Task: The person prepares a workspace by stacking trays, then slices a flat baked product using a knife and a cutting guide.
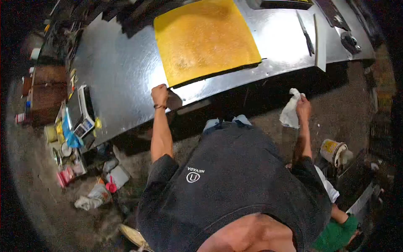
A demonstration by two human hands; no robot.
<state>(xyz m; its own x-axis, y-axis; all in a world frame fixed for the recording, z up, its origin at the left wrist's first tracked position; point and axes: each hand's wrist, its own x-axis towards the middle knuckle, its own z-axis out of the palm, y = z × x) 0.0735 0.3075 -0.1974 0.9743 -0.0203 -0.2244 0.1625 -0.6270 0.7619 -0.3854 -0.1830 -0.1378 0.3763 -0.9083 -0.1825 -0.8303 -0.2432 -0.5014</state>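
**Person standing at a steel bench, fist by a yellow slab, cloth in the other hand**

Seen from above the person's dark shirt, both arms are reaching forward. The left hand [159, 95] is curling into a tight fist at the near edge of the bench [121, 71], just beside the near-left corner of a large yellow slab [205, 38]. I cannot tell whether the fist is gripping anything. From this hand the slab is lying at about one o'clock, flat on the bench. It is roughly square, and its near edge is running up toward two o'clock.

The right hand [303, 107] is hanging off the bench over the floor, well apart from the slab, fingers closing around a crumpled white cloth [289, 112]. The left hand is clearly the nearer one to the slab.

A long blade [305, 31] is lying on the bench at the slab's three o'clock. A scale [82, 115] is sitting at the bench's nine o'clock end. A bucket [333, 151] is standing on the floor at the right hand's five o'clock.
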